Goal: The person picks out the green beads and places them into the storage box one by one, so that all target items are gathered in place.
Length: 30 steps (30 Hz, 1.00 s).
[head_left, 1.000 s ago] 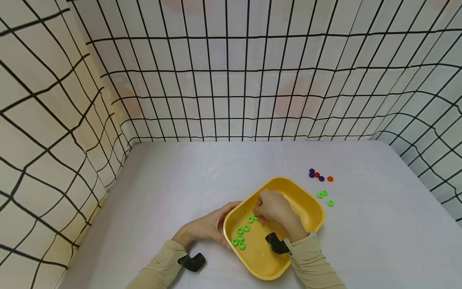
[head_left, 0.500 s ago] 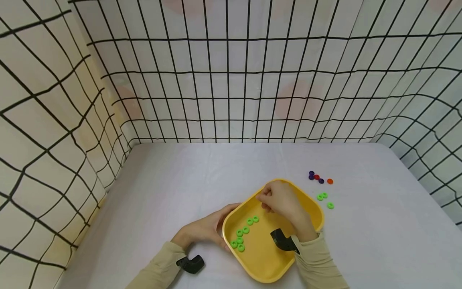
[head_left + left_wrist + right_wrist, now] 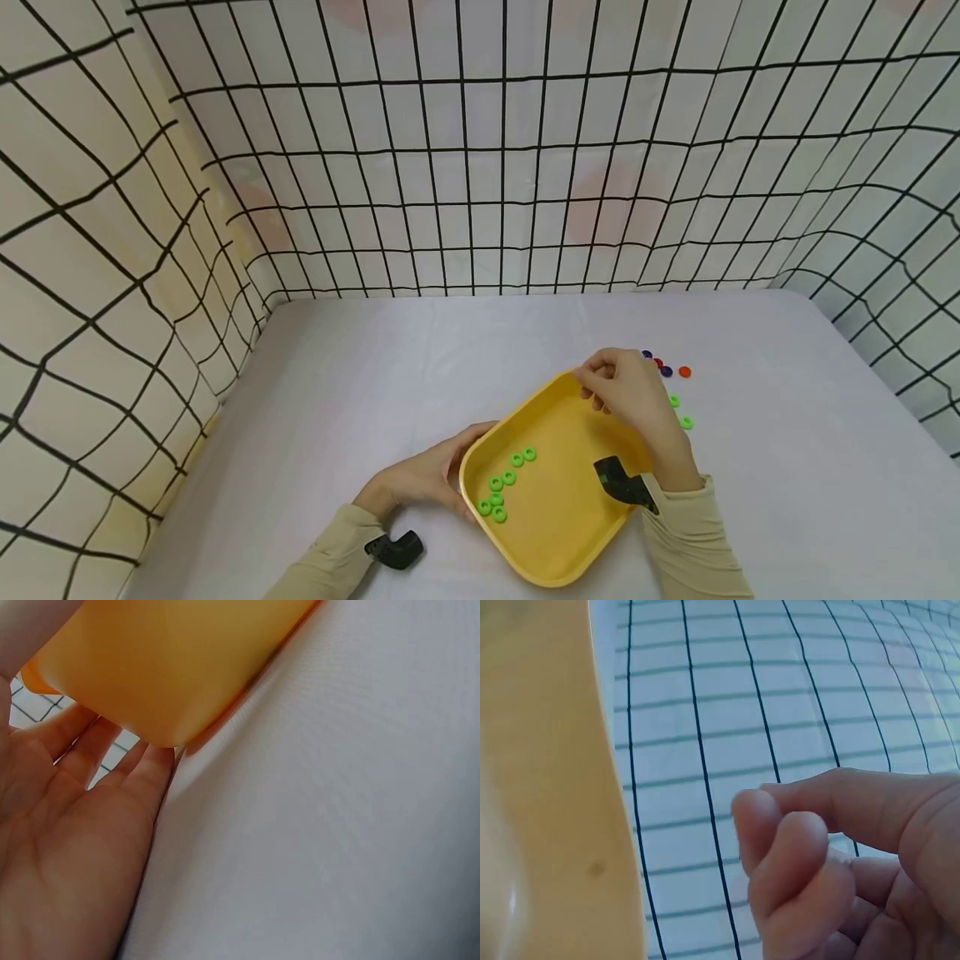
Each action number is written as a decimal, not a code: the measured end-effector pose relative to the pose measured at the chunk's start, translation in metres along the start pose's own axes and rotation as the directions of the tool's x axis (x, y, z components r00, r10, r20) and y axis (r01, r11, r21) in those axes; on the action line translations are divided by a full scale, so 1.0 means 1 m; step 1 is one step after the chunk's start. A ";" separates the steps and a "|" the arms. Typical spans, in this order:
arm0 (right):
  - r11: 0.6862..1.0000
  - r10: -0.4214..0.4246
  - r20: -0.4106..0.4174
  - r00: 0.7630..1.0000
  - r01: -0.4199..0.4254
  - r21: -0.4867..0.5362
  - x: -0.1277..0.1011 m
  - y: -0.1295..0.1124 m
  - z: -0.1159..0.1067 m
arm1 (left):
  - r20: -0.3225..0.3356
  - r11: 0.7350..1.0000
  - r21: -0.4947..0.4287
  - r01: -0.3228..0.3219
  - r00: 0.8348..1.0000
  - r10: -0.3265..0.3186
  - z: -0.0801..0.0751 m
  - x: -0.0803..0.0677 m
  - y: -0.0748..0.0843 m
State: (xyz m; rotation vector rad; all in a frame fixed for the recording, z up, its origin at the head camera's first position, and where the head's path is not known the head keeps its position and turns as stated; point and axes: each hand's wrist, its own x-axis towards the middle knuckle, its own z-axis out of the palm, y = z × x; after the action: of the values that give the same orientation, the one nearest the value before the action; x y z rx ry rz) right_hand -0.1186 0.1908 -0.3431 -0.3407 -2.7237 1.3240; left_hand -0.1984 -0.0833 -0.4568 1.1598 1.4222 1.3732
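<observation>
left hand (image 3: 427,477) lies flat with straight fingers; right hand (image 3: 630,396) hovers, fingers curled, holding nothing

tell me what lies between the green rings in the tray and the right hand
Only bare yellow tray floor, in the head view. The green rings lie near its left side; the right hand is over its far rim, holding nothing visible.

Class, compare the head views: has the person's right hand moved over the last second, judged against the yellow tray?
Yes. The right hand has moved away from the green rings in the yellow tray, to the tray's far rim, toward the loose rings on the table.
</observation>
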 end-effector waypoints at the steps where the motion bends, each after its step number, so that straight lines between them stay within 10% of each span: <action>1: 1.000 -0.001 -0.017 1.000 0.001 0.007 -0.001 0.003 -0.003 | 0.001 1.000 0.007 0.009 1.000 -0.009 0.000 0.000 0.000; 13: 0.999 -0.007 -0.191 0.982 0.014 0.033 0.000 0.032 -0.037 | -0.030 0.999 0.035 0.005 1.000 -0.004 -0.008 -0.017 0.009; 30: 0.991 0.136 -0.204 0.969 -0.130 0.042 0.003 0.065 -0.047 | -0.052 1.000 0.001 0.029 0.998 -0.029 -0.007 -0.035 0.010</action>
State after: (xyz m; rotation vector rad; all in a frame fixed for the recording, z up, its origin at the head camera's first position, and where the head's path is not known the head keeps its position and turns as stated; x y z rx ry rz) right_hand -0.1026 0.2666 -0.3653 -0.6307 -2.5461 1.2766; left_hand -0.1959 -0.1192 -0.4476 1.1076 1.4713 1.3914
